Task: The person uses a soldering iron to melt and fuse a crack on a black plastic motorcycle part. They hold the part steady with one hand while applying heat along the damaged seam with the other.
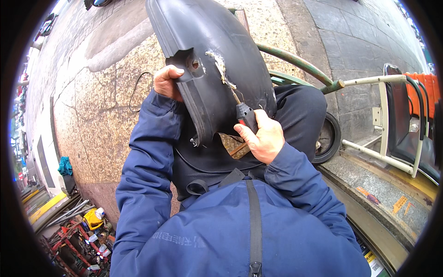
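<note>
A curved black plastic fender [217,41] rests across my lap, its far end reaching to the top of the view. A rough, whitish melted-looking seam [221,71] runs down its outer face. My left hand [169,83] grips the fender's left edge beside a notch with a hole; most of its fingers are hidden behind the edge. In my right hand [266,137] is a soldering iron [247,115] with a black and red handle and a thin metal shaft. The shaft points up and left, with its tip at the lower end of the seam.
A green metal tube frame [295,60] stands beyond my right knee, near a black wheel [328,138]. To the right is a pale-framed chair [406,124] with an orange thing [422,92] behind it. Tools and parts [74,244] crowd the lower left. A thin cable loop [134,94] lies on the paving.
</note>
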Demonstrator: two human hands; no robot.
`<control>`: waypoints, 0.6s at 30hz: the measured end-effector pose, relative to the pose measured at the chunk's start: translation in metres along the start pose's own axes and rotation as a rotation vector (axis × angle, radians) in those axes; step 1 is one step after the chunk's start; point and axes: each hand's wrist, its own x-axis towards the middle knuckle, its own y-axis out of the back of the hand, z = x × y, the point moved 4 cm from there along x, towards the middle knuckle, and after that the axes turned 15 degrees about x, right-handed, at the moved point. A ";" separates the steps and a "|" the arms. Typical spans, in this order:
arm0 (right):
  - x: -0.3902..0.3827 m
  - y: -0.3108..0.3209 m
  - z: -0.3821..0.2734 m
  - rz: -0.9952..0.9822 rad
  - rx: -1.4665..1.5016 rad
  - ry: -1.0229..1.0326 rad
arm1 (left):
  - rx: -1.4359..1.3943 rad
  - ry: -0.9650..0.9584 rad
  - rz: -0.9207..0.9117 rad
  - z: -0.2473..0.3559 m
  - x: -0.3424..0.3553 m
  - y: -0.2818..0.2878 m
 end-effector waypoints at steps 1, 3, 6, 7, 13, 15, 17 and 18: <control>0.000 0.000 0.000 0.001 0.000 0.006 | 0.000 0.001 -0.004 0.000 0.000 0.000; 0.000 0.001 0.001 -0.002 -0.006 -0.023 | -0.012 0.006 -0.024 0.001 0.001 0.000; -0.001 0.002 0.001 0.010 -0.005 -0.044 | -0.028 0.016 -0.054 0.001 0.002 -0.001; -0.001 0.002 0.000 0.009 0.001 -0.024 | -0.018 0.016 -0.051 0.002 0.002 -0.002; 0.000 0.001 0.000 0.013 -0.001 -0.003 | 0.014 0.023 0.049 0.000 0.000 -0.002; 0.000 0.002 0.001 0.013 0.013 -0.044 | 0.017 0.036 0.021 0.001 0.001 0.000; 0.001 0.001 -0.002 0.026 0.002 0.011 | 0.022 0.038 -0.026 0.001 0.002 0.002; 0.001 0.001 -0.003 0.033 -0.003 0.037 | 0.010 0.035 -0.041 0.000 0.002 0.004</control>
